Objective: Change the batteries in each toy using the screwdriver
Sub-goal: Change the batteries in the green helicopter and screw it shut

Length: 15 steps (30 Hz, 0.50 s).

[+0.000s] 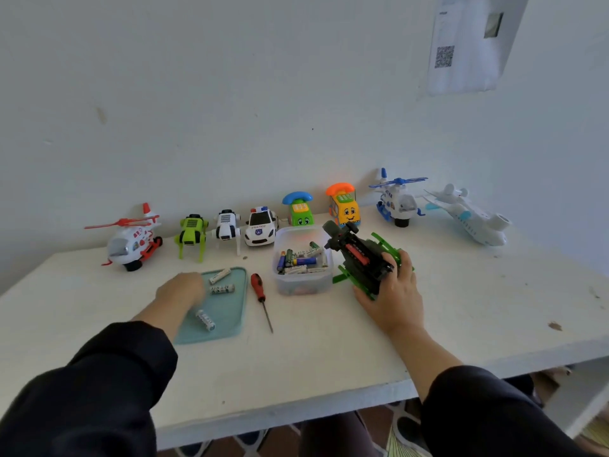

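My right hand [393, 293] grips a dark green and black toy helicopter [362, 258] lying belly up on the table, right of a clear tub [303, 282] of several batteries. My left hand [180, 288] reaches down onto the left edge of a teal tray [230, 318] that holds three white batteries; its fingertips are hidden, so whether it holds one cannot be told. A red-handled screwdriver [260, 298] lies untouched between the tray and the tub.
Along the wall stand a red helicopter [131, 239], green robot dog [191, 234], white robot dog [227, 225], police car [260, 225], green phone car [298, 209], yellow phone car [344, 206], blue helicopter [397, 199] and white plane [471, 212]. The white table's front edge [296, 410] runs near my arms.
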Each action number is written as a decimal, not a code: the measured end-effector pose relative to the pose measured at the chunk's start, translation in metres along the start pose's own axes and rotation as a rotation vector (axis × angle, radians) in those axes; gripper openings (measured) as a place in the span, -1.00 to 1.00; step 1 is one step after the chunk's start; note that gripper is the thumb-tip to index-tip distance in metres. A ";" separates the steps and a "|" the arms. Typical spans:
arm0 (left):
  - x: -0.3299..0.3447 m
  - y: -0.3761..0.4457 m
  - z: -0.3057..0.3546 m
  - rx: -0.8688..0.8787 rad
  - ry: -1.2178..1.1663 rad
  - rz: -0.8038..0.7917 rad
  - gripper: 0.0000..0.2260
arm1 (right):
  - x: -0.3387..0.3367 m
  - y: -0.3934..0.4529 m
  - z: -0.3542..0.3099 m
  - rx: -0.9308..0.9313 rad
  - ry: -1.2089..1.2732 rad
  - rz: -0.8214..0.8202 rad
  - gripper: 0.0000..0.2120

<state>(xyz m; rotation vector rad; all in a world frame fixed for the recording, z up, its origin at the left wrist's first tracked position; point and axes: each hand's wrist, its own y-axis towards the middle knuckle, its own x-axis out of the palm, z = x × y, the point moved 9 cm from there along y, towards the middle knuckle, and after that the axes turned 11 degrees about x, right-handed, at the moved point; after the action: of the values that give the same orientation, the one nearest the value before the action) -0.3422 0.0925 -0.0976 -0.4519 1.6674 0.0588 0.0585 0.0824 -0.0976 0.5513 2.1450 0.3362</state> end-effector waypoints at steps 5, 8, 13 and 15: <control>-0.028 -0.017 0.010 -0.054 0.031 0.251 -0.76 | 0.001 0.000 0.002 -0.002 -0.011 0.009 -0.23; -0.071 -0.024 0.049 0.101 -0.213 0.542 -0.87 | 0.000 0.000 0.001 -0.020 0.006 0.034 -0.23; -0.130 -0.075 0.160 0.677 -0.944 0.727 -0.92 | -0.003 0.001 0.001 -0.029 0.030 0.052 -0.20; -0.136 -0.096 0.195 0.820 -1.069 0.743 -0.89 | -0.002 0.001 0.003 -0.012 0.047 0.043 -0.20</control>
<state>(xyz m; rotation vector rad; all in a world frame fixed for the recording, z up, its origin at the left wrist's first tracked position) -0.1169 0.0972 0.0239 0.7416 0.6029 0.1262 0.0621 0.0826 -0.0969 0.5882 2.1774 0.3884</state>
